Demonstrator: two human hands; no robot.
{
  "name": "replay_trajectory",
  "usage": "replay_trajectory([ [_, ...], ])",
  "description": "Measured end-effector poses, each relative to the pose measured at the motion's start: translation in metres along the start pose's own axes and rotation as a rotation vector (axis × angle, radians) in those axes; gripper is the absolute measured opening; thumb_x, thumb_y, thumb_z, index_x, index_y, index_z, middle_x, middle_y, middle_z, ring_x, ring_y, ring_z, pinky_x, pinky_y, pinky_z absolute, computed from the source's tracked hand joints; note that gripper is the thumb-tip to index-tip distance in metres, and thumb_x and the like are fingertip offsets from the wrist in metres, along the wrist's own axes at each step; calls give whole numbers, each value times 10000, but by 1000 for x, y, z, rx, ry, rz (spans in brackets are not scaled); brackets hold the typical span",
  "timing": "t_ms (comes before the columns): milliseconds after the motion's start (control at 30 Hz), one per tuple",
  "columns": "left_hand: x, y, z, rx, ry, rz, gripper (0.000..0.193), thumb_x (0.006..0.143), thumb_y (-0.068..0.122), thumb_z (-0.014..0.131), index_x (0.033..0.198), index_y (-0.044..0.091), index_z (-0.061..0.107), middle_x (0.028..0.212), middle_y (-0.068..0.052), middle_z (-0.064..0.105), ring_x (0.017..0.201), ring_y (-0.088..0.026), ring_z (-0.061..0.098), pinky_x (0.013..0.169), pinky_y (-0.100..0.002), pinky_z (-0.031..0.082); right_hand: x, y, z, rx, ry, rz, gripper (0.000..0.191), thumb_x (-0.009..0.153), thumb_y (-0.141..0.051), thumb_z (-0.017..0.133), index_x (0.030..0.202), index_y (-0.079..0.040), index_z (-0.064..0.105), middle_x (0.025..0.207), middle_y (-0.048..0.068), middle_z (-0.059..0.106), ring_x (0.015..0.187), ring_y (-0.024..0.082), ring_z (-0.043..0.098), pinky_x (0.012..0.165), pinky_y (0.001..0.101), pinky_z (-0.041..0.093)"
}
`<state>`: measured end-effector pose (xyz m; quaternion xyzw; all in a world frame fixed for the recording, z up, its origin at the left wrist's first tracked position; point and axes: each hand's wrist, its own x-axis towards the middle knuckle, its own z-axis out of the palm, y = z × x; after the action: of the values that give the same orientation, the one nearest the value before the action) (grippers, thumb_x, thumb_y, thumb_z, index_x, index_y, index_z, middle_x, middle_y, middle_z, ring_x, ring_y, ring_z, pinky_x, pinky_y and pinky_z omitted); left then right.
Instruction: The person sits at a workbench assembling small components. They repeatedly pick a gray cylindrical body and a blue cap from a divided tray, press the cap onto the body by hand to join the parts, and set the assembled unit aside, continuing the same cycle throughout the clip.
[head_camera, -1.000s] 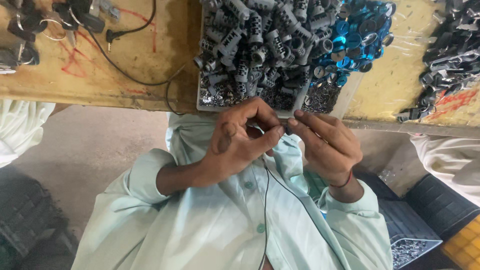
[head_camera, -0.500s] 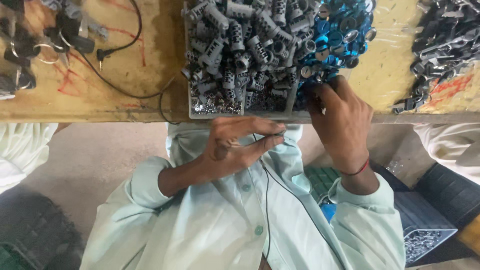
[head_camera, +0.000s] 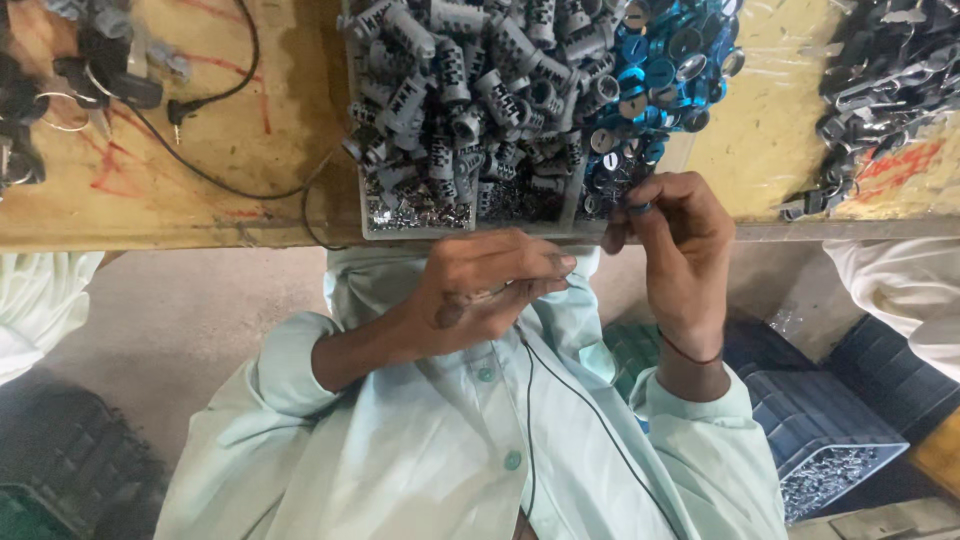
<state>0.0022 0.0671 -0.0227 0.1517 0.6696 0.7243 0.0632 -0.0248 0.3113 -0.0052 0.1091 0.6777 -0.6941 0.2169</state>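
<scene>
Far to the left of the tray (head_camera: 372, 215), a bunch of dark keys and rings (head_camera: 60, 85) lay on the wooden bench (head_camera: 200, 150), and a thin black cable with a plug (head_camera: 178, 108) snaked from there toward the tray's left wall. Inside the tray, the left compartment was heaped with grey ridged cylinders (head_camera: 450, 90), and the right one held shiny blue round caps (head_camera: 660, 60). Just below the tray's near edge the left hand (head_camera: 480, 290) sat curled, fingers pinched shut on something small and grey, too hidden to name for certain. Right of it, the right hand (head_camera: 680, 240) was up at the tray's near right corner, thumb and forefinger closed on a small blue cap (head_camera: 638, 209), right at the lip of the blue pile. Beyond the tray's right side lay a heap of dark metal clips (head_camera: 870, 90). The risk, as I judged it: that cap was held only at the fingertips over the bench edge, so a slip could drop it into the lap or the crates (head_camera: 820, 420) below the tray.
</scene>
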Motion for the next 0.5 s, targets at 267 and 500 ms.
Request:
replay_trajectory([
  [267,-1,-1,-3,384,-75,169,327,833,-74,708,1153,-11,685,1201,-153,687,1121,-307,693,934,-392,610,-20,-6,5,-6,-176,89,412,954,115,644,1351,39,562,1076,135,710,935,185,733,842,325,624],
  [500,3,2,-12,599,-124,352,160,958,61,719,1101,13,665,1308,-170,657,1193,-308,670,972,-387,606,-16,-20,9,-2,-245,81,175,964,132,655,1123,70,697,1094,140,692,951,198,719,848,321,610],
])
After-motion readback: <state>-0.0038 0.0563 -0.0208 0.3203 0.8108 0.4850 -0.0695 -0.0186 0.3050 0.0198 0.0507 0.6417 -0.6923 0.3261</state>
